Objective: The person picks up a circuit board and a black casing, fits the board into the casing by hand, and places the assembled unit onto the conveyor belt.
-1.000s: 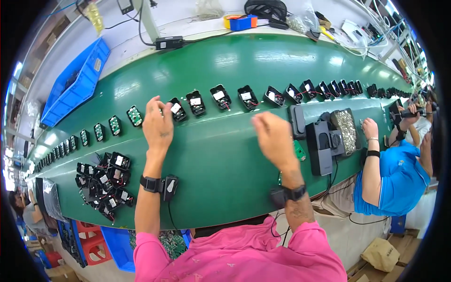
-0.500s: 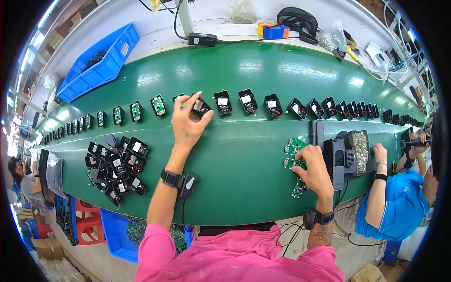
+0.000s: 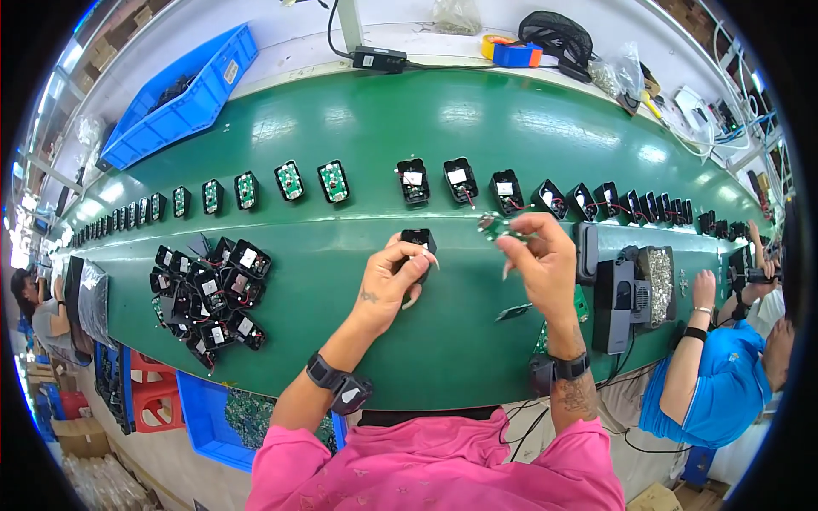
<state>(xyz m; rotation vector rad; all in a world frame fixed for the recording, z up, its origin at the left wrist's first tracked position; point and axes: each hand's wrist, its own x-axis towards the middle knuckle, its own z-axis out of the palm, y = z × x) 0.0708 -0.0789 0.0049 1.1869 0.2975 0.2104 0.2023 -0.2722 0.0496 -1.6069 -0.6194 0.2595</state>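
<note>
My left hand (image 3: 396,277) is closed around a small black plastic housing (image 3: 417,241), held over the near middle of the green bench. To its right, my right hand (image 3: 538,255) pinches a green circuit board (image 3: 498,227) in the air, apart from the housing. Below that hand another green board (image 3: 514,312) lies on the bench, and more boards (image 3: 582,304) are partly hidden by my right forearm. Beyond my hands runs a row of black housings. Those on the left hold green boards (image 3: 334,181); those on the right show white labels and red wires (image 3: 460,181).
A heap of black housings (image 3: 209,294) lies on the left of the green bench (image 3: 341,119). At right stand a dark grey device (image 3: 613,307) and a tray of small metal parts (image 3: 656,285). A blue crate (image 3: 183,98) sits at the back left. A co-worker (image 3: 716,375) works at right.
My left hand has taken a housing from the row and brought it nearer to me. My right hand has lifted a circuit board from the bench and moved it up and left.
</note>
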